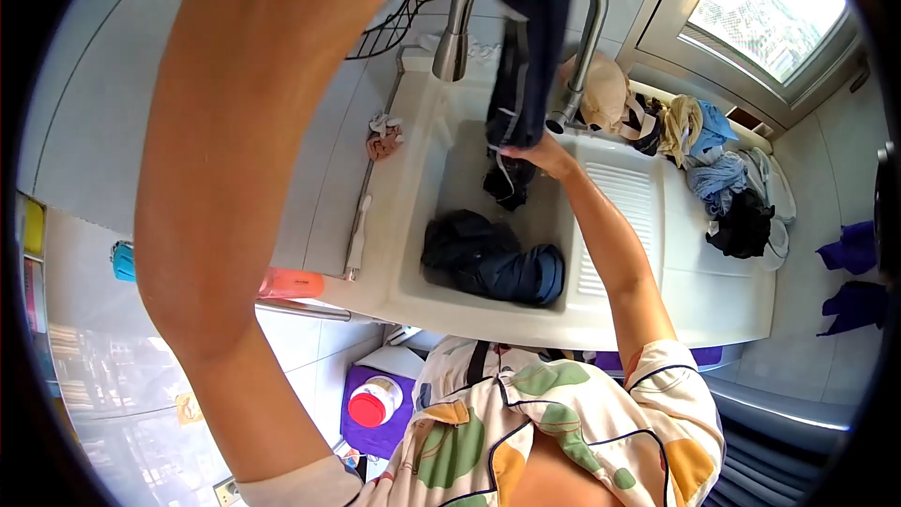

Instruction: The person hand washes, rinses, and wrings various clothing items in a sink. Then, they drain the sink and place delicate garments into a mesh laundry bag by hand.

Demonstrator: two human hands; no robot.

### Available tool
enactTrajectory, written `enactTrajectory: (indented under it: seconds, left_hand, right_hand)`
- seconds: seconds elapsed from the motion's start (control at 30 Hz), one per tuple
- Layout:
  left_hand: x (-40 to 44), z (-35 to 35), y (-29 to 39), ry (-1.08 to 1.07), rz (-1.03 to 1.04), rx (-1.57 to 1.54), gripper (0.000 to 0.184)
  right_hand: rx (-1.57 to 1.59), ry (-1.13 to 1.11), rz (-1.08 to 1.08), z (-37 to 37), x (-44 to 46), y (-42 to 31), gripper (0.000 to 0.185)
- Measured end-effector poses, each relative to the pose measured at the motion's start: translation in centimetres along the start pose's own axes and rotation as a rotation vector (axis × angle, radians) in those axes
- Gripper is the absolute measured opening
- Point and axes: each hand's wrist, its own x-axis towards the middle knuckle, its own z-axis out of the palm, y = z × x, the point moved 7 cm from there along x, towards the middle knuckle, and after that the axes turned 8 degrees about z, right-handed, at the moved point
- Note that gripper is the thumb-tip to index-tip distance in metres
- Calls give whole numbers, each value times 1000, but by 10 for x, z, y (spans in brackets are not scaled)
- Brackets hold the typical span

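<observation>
A long dark navy garment point(526, 56) hangs down from the top edge in front of the faucet. My right hand point(537, 154) is closed round its lower part, and a black end dangles below the fingers over the sink point(449, 164). My left arm reaches up the left side and out of the top of the view, so my left hand is hidden. At the bottom of the basin lies a bunched dark blue garment point(493, 258), apart from my right hand.
Behind the hanging cloth arches a metal faucet point(452, 52). Right of the basin is a ribbed washboard point(619, 216), with piled clothes point(718, 174) beyond it. A brush point(358, 235) rests on the left rim. A red-lidded jar point(368, 408) stands below, left of my body.
</observation>
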Motion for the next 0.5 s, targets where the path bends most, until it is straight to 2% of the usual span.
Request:
enactTrajectory:
  seconds: [0.03, 0.07, 0.1, 0.13, 0.2, 0.23, 0.27, 0.3, 0.33, 0.37, 0.43, 0.5]
  left_hand:
    - [-10, -10, -10, -54, 70, 168, 19]
    - [-23, -22, -24, -51, 61, 164, 19]
    - [-48, -40, -64, 128, -126, -284, 18]
    - [-74, -43, -103, 311, -308, -736, 17]
    - [-147, -31, -160, 746, -665, -881, 25]
    - [-184, -20, -199, 707, -731, -842, 25]
    - [-228, -7, -245, 810, -908, -747, 24]
    - [-262, 13, -286, 682, -965, -728, 32]
    - [-286, 35, -300, 674, -1165, -765, 39]
    - [-305, 61, -306, 660, -1367, -799, 45]
    - [-306, 120, -303, 761, -1521, -1450, 57]
    - [-279, 148, -295, 560, -1388, -1670, 60]
  right_hand:
    - [128, 93, 70, -3, 1, 9, 59]
    - [256, 187, 137, -3, 1, 17, 55]
    - [491, 201, 268, 3, -20, -10, 40]
    - [479, 196, 274, 0, -15, -7, 40]
    - [533, 296, 164, -23, -9, 1, 30]
    - [505, 229, 112, -23, -8, -14, 30]
    - [497, 233, 122, -21, -18, -35, 30]
    - [197, 166, -181, -12, -34, -89, 32]
    - [-109, 94, -478, 2, -51, -124, 34]
    - [-119, 93, -472, 2, -54, -125, 34]
    - [-157, 68, -459, 2, -61, -123, 42]
    - [-180, 55, -436, 11, -77, -120, 46]
